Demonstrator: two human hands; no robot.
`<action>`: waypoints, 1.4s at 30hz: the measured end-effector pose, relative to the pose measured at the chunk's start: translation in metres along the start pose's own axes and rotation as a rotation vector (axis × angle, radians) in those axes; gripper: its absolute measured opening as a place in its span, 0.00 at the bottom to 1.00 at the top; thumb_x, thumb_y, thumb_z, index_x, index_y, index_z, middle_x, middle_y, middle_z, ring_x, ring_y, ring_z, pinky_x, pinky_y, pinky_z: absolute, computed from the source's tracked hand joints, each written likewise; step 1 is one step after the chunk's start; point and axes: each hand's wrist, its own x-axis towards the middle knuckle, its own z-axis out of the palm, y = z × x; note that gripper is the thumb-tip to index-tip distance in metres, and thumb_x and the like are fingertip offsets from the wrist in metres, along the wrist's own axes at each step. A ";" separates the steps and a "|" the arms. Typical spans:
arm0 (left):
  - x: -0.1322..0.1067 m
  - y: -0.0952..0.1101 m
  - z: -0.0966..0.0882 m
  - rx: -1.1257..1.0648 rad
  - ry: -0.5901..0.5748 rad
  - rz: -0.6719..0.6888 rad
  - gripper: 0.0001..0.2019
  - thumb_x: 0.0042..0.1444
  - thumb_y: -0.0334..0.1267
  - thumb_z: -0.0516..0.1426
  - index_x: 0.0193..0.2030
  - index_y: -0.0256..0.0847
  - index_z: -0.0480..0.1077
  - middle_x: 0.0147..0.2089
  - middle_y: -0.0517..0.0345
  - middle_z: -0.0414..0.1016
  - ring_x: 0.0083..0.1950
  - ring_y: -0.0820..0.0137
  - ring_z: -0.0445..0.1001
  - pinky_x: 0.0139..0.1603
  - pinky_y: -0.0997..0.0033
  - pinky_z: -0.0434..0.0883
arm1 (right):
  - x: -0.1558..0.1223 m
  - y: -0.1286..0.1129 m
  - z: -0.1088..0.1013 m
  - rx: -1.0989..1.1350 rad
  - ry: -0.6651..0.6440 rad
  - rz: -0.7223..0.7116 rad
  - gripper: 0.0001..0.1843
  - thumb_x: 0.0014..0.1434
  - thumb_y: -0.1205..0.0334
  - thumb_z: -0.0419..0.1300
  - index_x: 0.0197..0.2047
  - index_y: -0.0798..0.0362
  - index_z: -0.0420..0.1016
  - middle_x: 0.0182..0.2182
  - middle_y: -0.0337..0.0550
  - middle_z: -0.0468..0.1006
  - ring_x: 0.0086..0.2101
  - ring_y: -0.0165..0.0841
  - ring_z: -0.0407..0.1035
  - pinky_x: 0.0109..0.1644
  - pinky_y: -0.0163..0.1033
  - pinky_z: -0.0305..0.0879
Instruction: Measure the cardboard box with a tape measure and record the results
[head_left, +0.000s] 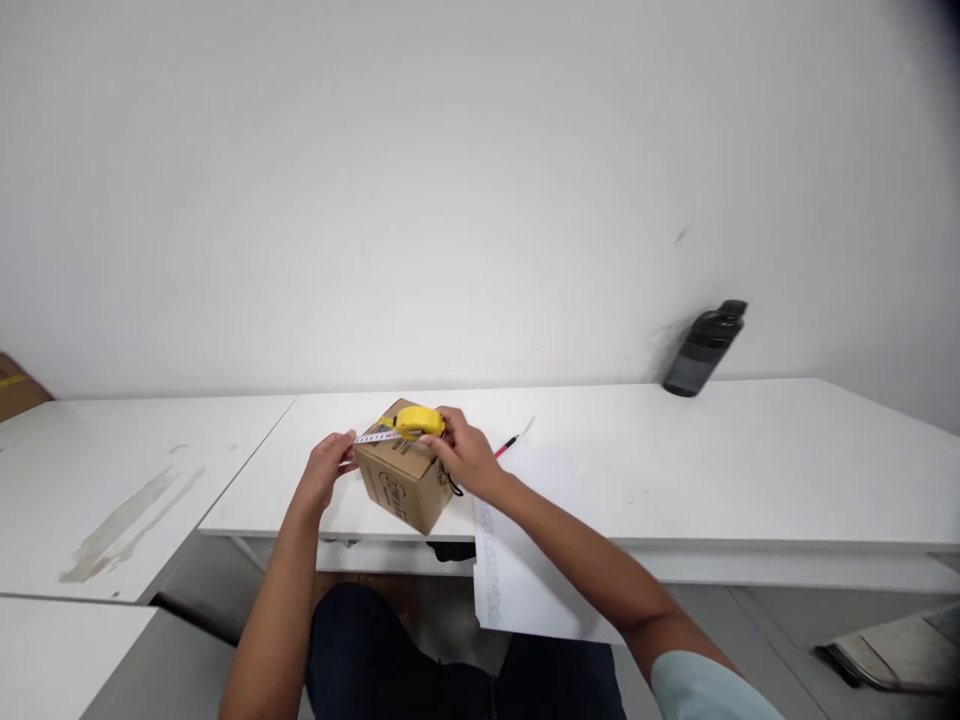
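Observation:
A small brown cardboard box (401,490) with dark print stands near the front edge of the white table. Over its top, my right hand (466,455) grips a yellow tape measure (418,422), and a black strap loop hangs below that hand. The white blade (375,437) is drawn out leftward across the top of the box. At the box's left top edge, my left hand (330,465) pinches the end of the blade between thumb and fingers.
Paper sheets (525,570) overhang the table's front edge, with a red and black pen (507,446) beside them. A black bottle (705,348) stands by the wall at the right. Another table (112,450) adjoins on the left, with a cardboard box (19,388) behind.

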 end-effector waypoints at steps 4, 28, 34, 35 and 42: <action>-0.025 -0.001 -0.003 0.026 -0.021 0.088 0.21 0.47 0.53 0.65 0.24 0.41 0.63 0.24 0.66 0.59 0.28 0.74 0.60 0.36 0.73 0.67 | -0.018 -0.016 0.011 -0.180 -0.057 -0.195 0.22 0.63 0.46 0.58 0.55 0.49 0.67 0.44 0.48 0.80 0.38 0.41 0.75 0.40 0.44 0.69; -0.194 -0.101 0.089 -0.122 -0.262 -0.536 0.29 0.49 0.61 0.61 0.54 0.50 0.66 0.37 0.56 0.68 0.34 0.66 0.70 0.34 0.66 0.69 | -0.028 0.124 -0.091 -0.757 -0.296 0.143 0.27 0.66 0.67 0.49 0.67 0.52 0.60 0.42 0.55 0.77 0.34 0.39 0.72 0.37 0.41 0.62; -0.161 -0.076 0.123 0.432 -0.386 -0.152 0.52 0.53 0.55 0.61 0.75 0.49 0.32 0.40 0.54 0.70 0.36 0.64 0.70 0.44 0.62 0.67 | -0.012 0.164 -0.109 -0.622 -0.286 0.320 0.10 0.60 0.66 0.58 0.45 0.52 0.75 0.34 0.50 0.78 0.29 0.37 0.71 0.35 0.39 0.59; -0.155 -0.076 0.127 0.487 -0.447 -0.142 0.52 0.54 0.54 0.60 0.76 0.48 0.31 0.40 0.54 0.72 0.36 0.63 0.71 0.45 0.62 0.67 | -0.015 0.163 -0.107 -0.577 -0.251 0.319 0.09 0.61 0.64 0.57 0.44 0.52 0.74 0.34 0.49 0.78 0.30 0.37 0.71 0.36 0.39 0.59; -0.139 -0.104 0.134 0.452 -0.747 -0.217 0.52 0.51 0.49 0.62 0.76 0.47 0.35 0.42 0.56 0.78 0.39 0.62 0.73 0.47 0.64 0.67 | -0.050 0.136 -0.076 -0.122 -0.064 0.341 0.22 0.69 0.44 0.42 0.44 0.51 0.69 0.31 0.40 0.76 0.28 0.31 0.68 0.35 0.36 0.63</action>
